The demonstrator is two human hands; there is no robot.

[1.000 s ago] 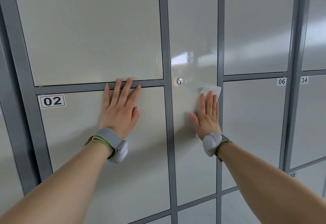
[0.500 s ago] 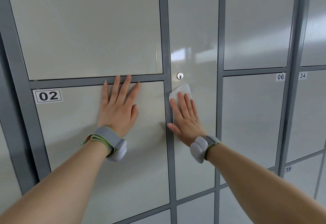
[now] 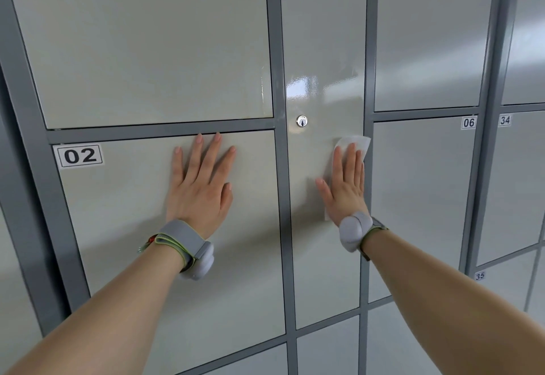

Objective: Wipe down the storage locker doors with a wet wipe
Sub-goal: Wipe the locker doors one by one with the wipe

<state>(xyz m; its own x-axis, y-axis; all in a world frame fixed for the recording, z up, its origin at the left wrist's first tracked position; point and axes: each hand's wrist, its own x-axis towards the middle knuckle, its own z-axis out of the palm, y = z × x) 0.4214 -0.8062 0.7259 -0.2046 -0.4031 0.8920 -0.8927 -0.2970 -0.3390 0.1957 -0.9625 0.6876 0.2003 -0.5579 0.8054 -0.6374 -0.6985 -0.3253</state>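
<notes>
- We see the wet wipe (image 3: pixel 357 142) just right of the frame's centre: a thin white sheet spread flat on the narrow locker door (image 3: pixel 323 35), its upper edge slightly crumpled, its top right corner reaching the grey frame bar (image 3: pixel 367 50) at that door's right side
- Most of the wipe is hidden under our right hand (image 3: pixel 345 190); only the strip above the fingertips and a small white sliver beside the heel of the palm show
- Our right hand lies released and flat on the wipe, fingers straight and close together, thumb out to the left on bare metal; it presses the sheet to the door rather than clutching it
- The round silver lock (image 3: pixel 301 121) sits above and to the left of the wipe, apart from it
- The narrow door is a glossy pale grey-beige, with bright reflections just above the lock
- Left of centre, our left hand (image 3: pixel 200 188) is also released: palm flat, fingers straight and spread on the wide door (image 3: pixel 118 242), the longest fingertips at its top edge, holding nothing
- That door carries the label "02" (image 3: pixel 79 155) at its upper left corner
- Each wrist wears a grey band (image 3: pixel 182 240)
- At the right of the frame small labels read "06" (image 3: pixel 468 122) and "34" (image 3: pixel 505 120), with "35" (image 3: pixel 479 275) lower down
</notes>
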